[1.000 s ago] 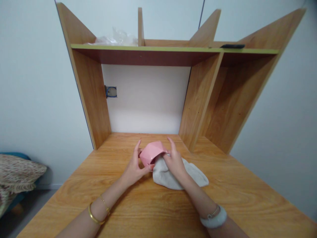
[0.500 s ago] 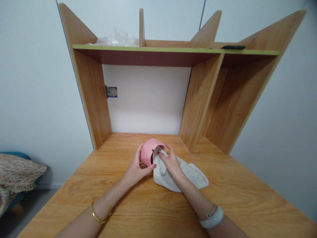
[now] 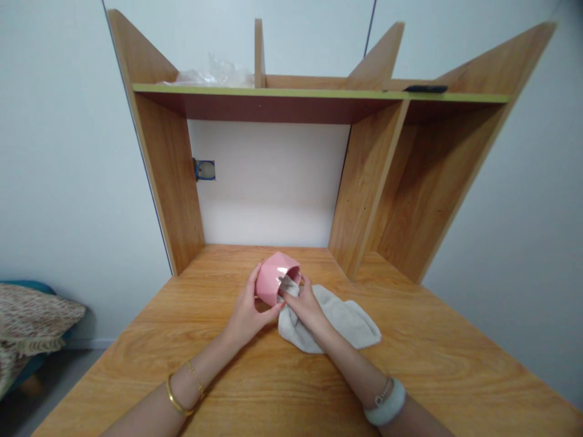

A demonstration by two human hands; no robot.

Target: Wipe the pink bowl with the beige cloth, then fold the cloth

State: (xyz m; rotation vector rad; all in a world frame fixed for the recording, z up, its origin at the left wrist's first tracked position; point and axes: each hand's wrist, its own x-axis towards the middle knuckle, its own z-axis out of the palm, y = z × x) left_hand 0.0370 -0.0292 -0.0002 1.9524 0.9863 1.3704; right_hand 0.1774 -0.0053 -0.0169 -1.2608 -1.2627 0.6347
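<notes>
A glossy pink faceted bowl is tipped on its side above the wooden desk, its opening turned toward my right hand. My left hand is closed on the bowl's left side, with the thumb near the lower rim. At the opening, my right hand grips a light grey cloth, its fingers pushing part of it inside. Those fingertips are partly hidden within the bowl. The rest of the cloth trails over the desk to the right, under and beyond my right wrist.
The wooden desk carries a hutch with an upper shelf. On that shelf lie a clear plastic bag and a flat black object. A patterned fringed blanket hangs over teal furniture at far left.
My right hand has pushed the cloth deeper into the bowl, and its fingers have moved slightly left. The bowl has turned a little, so more of its opening shows.
</notes>
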